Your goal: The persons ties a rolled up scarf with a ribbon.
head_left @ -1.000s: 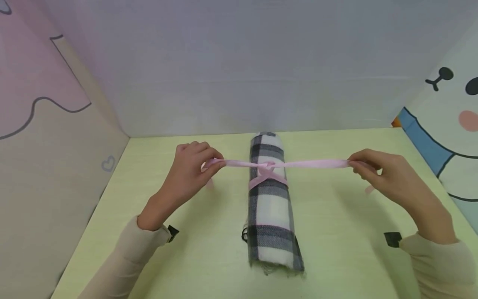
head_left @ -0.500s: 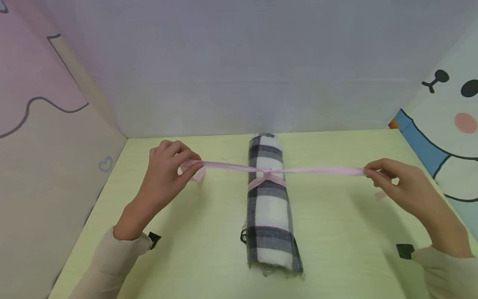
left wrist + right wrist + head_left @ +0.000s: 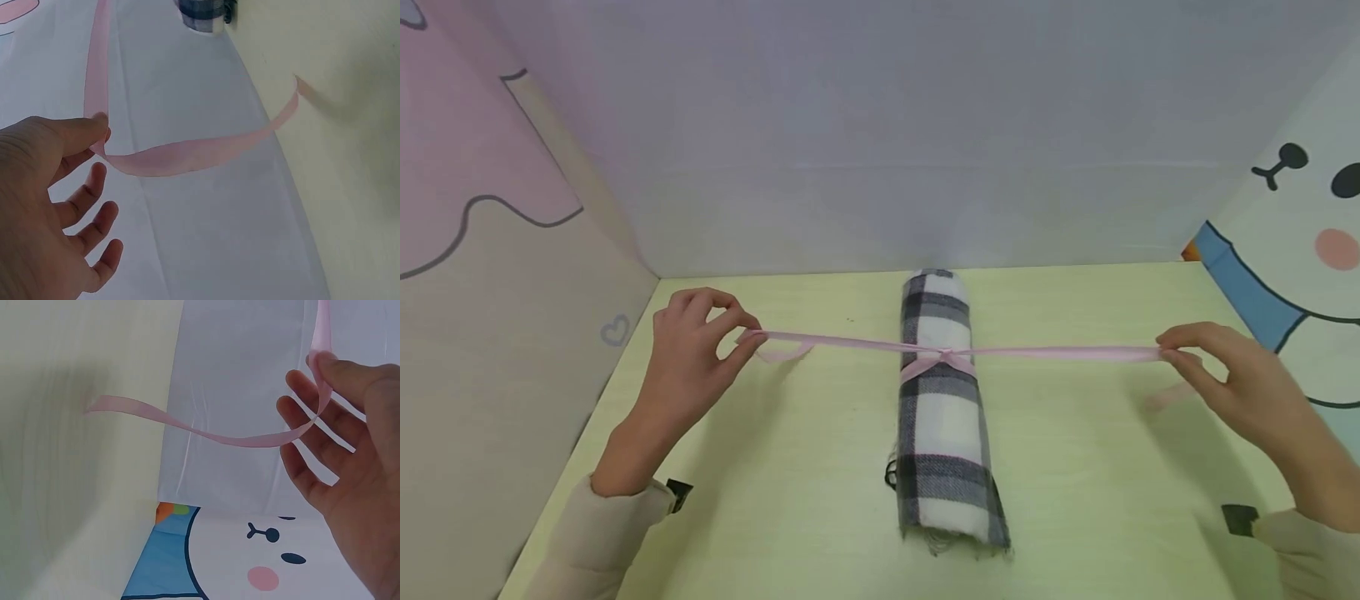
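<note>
A rolled plaid cloth [image 3: 943, 425], black, grey and white with a frayed near end, lies lengthwise on the table. Round its upper part runs a pink ribbon [image 3: 1082, 353], crossed and knotted on top. My left hand [image 3: 688, 354] pinches one ribbon end between thumb and forefinger, off to the left; my right hand [image 3: 1240, 383] pinches the other, off to the right. Both lengths are stretched nearly straight above the table. In the left wrist view a loose ribbon tail [image 3: 187, 156] hangs past the fingertips, and another tail [image 3: 231, 440] curves below the right fingers.
The pale yellow-green table [image 3: 820, 500] meets a plain greyish back wall covering [image 3: 925, 142]. Printed panels stand at both sides, the right one with a cartoon animal [image 3: 1307, 250]. A thin black loop [image 3: 891, 473] sticks out beside the roll's left edge.
My hands have moved apart, the left leftward and the right rightward and slightly nearer. The ribbon's stretched lengths have grown longer, and the knot has become smaller and tighter on the roll.
</note>
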`<state>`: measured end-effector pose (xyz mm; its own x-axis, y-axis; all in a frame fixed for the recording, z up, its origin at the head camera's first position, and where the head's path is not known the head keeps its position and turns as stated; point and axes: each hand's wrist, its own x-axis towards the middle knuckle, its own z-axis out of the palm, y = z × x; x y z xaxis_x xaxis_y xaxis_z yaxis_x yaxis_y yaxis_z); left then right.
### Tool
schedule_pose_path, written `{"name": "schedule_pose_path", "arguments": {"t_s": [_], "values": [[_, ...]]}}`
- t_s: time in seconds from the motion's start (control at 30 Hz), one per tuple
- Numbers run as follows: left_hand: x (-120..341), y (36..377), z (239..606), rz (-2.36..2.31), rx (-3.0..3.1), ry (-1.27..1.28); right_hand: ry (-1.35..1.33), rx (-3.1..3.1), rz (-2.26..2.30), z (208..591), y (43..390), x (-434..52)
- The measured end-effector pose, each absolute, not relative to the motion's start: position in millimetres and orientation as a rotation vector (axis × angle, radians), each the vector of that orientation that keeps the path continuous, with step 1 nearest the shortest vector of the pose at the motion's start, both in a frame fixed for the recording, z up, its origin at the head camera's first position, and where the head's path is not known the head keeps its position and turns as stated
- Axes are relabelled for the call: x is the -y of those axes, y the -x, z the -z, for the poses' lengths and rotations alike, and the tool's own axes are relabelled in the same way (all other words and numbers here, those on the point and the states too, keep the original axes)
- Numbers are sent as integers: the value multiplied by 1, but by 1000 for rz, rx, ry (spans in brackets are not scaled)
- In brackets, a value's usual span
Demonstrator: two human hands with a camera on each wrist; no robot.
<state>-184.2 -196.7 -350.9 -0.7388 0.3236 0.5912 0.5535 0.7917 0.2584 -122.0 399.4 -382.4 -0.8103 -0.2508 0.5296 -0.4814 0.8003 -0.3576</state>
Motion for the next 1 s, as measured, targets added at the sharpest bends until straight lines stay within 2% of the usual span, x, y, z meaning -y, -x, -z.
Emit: {"name": "schedule_pose_path", "arguments": {"t_s": [0.67,1.0], "values": [[269,182,360,549,2432,412,-655,2314,-563,374,131,-408],[287,176,365,476,2447,375,-642,2295,-429,369,134,-405]]}}
